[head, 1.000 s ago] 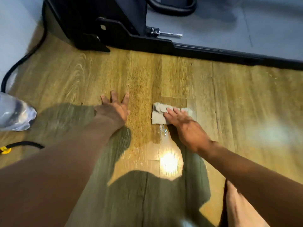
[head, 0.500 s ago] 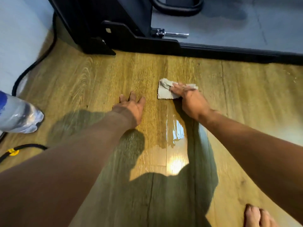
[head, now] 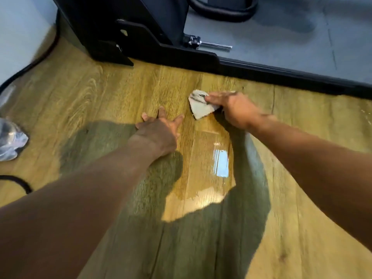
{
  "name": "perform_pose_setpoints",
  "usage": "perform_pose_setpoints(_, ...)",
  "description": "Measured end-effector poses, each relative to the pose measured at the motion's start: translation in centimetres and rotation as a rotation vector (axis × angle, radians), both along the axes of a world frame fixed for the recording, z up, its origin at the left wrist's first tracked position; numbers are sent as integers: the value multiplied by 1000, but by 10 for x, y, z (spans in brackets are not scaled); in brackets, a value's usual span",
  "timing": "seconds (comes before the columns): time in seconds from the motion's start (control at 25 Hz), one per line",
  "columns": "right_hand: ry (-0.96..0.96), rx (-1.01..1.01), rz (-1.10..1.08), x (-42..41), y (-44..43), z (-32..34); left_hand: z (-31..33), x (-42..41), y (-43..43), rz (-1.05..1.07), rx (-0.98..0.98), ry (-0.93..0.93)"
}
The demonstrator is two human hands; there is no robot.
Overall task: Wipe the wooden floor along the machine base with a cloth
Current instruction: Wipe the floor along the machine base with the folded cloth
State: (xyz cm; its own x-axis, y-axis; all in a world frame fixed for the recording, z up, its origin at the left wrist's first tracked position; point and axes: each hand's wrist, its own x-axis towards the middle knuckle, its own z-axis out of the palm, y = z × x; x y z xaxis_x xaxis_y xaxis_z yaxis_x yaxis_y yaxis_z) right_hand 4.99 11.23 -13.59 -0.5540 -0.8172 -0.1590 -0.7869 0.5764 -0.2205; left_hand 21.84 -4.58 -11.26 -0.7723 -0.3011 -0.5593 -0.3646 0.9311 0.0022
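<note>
Wooden floor [head: 100,93]: tan planks over most of frame, plank seams running bottom to top, toward the machine. One floor, partly under dark arm shadows.

Machine base [head: 261,71]: one, black, long axis from upper left down to right edge of frame, lying along the floor's far border. Grey deck [head: 281,37] behind it, upper right.

Wet patch [head: 211,164]: one, glossy, centre of frame, between the two forearms, elongated along the plank direction, bright reflection inside.

Left hand [head: 159,129]: flat on bare floor, centre frame, fingers straight and spread, pointing up-frame toward the base, holding nothing.

Right hand [head: 235,109]: just right of centre, fingers straight and together, pointing left, pressing down on the cloth. Slightly blurred.

Cloth [head: 199,106]: one, pale grey, flat on floor just above the wet patch, near the base but apart from it, just beside the left hand's fingertips. Visible part roughly triangular, one corner pointing down-frame; right portion hidden under fingers, so long axis not fully readable, seemingly left-right along the base edge.

Plastic bottle [head: 10,137]: one, left edge, mostly cut off.

Cables: two black stretches, one upper left [head: 26,67], one lower left [head: 20,182].

Metal pin [head: 209,44]: one, on the base, pointing right.
</note>
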Motion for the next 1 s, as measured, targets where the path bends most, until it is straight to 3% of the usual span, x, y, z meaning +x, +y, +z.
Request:
perform_pose_setpoints(0.24, 109, -64, -149, -62, 4, -13, -3, -2, -5, -45, -33, -38)
perform_pose_setpoints(0.44, 34, -197, -324, 23, 51, -18, -2, -1, 0, -27, -25, -14)
perform_pose_setpoints(0.56, 65, -224, -108, 106, 85, -17, -1, 1, 0, -45, -39, 4)
perform_pose_setpoints(0.68, 85, -119, 148, 75, 93, -15, -2, 1, 0, -44, -36, 15)
perform_pose_setpoints(0.88, 69, 31, -286, -44, 47, -3, -5, 1, 0, -25, -18, 14)
perform_pose_setpoints(1.0, 73, -23, -344, 13, 55, -3, -5, 1, -1, -6, -12, 29)
